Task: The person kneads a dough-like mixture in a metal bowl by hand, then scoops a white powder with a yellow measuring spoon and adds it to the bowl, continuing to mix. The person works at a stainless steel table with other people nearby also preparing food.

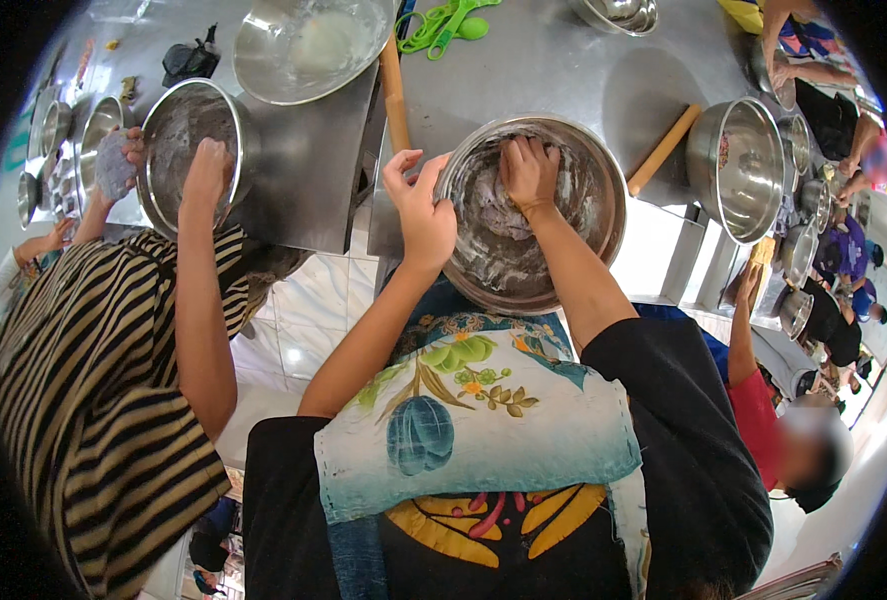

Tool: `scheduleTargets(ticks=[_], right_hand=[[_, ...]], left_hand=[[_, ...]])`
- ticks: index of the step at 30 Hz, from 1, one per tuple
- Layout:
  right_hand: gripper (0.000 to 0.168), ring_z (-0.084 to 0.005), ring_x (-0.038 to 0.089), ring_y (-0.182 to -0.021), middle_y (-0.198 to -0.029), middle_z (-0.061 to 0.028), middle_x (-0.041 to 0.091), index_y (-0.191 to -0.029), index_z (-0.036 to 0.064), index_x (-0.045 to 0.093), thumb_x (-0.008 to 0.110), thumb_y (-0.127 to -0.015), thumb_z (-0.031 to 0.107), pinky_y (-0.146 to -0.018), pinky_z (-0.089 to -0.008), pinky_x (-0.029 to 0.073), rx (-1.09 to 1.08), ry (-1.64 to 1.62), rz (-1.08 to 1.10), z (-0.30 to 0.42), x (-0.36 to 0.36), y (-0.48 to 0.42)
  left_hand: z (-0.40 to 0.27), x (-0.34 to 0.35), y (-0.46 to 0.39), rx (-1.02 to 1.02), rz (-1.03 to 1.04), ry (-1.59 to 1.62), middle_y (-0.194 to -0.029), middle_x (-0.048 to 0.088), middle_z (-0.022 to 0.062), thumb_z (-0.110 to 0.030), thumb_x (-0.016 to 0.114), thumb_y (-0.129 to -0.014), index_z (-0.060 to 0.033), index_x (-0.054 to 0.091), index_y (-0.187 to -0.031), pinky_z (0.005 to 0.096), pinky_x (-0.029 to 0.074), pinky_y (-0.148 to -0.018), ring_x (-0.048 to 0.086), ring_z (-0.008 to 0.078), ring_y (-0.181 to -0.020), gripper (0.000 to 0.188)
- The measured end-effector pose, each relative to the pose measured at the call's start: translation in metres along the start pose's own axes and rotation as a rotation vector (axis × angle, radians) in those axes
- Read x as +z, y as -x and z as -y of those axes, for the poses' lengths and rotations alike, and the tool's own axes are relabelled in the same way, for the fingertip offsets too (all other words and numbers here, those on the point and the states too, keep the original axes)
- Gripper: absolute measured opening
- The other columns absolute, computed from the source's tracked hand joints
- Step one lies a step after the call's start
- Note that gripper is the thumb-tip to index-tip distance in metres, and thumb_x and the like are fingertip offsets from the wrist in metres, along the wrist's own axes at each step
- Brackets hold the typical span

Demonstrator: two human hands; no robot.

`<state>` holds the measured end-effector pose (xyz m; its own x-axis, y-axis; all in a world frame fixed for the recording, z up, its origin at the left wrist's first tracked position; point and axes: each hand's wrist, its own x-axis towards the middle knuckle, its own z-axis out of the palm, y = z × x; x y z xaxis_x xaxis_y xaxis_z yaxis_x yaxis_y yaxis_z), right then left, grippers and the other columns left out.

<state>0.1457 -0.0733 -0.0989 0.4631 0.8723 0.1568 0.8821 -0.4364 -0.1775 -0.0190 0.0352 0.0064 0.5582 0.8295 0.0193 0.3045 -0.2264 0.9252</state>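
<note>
A large stainless-steel bowl sits tilted towards me at the table's near edge, its inside smeared with pale flour and dough residue. My right hand is down inside it, fingers curled into a lump of greyish-purple dough. My left hand holds the bowl's left rim, with the thumb and index finger against it and the other fingers raised. The dough is partly hidden beneath my right hand.
Wooden rolling pins lie either side of my bowl. Green measuring spoons and a large floury bowl are beyond. At left, a person in stripes works grey dough over another bowl. A steel bowl stands right.
</note>
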Motion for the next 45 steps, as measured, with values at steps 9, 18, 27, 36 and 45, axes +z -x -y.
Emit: scheduleTargets(ticks=[9,18,27,36,45], right_hand=[[0.065,-0.0482,0.044,-0.120,-0.126,-0.0283,0.045,-0.138,0.005,0.042,0.068,-0.085,0.033,-0.104,-0.0545,0.037,0.230,-0.480,0.191,0.022,-0.015,0.014],[0.084,-0.0443,0.045,-0.124,-0.138,-0.0251,0.037,-0.138,0.004,0.041,0.081,-0.070,0.033,-0.095,-0.0495,0.047,-0.005,-0.109,0.585,0.040,-0.076,0.023],[0.068,-0.0337,0.064,-0.104,-0.108,-0.0209,0.066,-0.127,0.001,0.053,0.082,-0.067,0.020,-0.088,-0.0388,0.051,0.022,-0.409,0.761,0.015,-0.116,0.000],[0.071,-0.0373,0.060,-0.109,-0.127,-0.0234,0.058,-0.134,0.001,0.050,0.080,-0.074,0.027,-0.093,-0.0438,0.048,0.399,-0.657,0.407,-0.009,-0.059,0.014],[0.040,-0.0323,0.064,-0.106,-0.125,-0.0204,0.059,-0.118,0.008,0.055,0.062,-0.089,0.034,-0.090,-0.0471,0.050,-0.033,-0.181,0.461,0.049,-0.101,0.038]], left_hand=[[0.015,0.003,-0.002,0.048,-0.078,-0.061,-0.125,0.037,0.0168,0.009,0.047,-0.062,-0.0122,0.066,-0.114,0.0447,0.031,-0.104,0.036,0.0366,-0.119,0.059],[0.018,0.005,-0.004,0.107,-0.110,-0.098,-0.127,0.037,0.0180,0.010,0.047,-0.063,-0.0124,0.068,-0.109,0.0477,0.031,-0.104,0.035,0.0387,-0.118,0.055],[0.020,0.003,-0.004,0.069,-0.100,-0.074,-0.125,0.038,0.0170,0.008,0.048,-0.064,-0.0127,0.068,-0.112,0.0466,0.026,-0.107,0.035,0.0363,-0.119,0.056],[0.022,0.007,-0.006,0.084,-0.098,-0.043,-0.124,0.037,0.0158,0.008,0.048,-0.064,-0.0140,0.068,-0.113,0.0463,0.027,-0.107,0.035,0.0363,-0.119,0.057],[0.022,0.003,-0.002,0.075,-0.099,-0.062,-0.127,0.038,0.0181,0.010,0.047,-0.063,-0.0134,0.067,-0.112,0.0478,0.029,-0.107,0.035,0.0387,-0.120,0.059]])
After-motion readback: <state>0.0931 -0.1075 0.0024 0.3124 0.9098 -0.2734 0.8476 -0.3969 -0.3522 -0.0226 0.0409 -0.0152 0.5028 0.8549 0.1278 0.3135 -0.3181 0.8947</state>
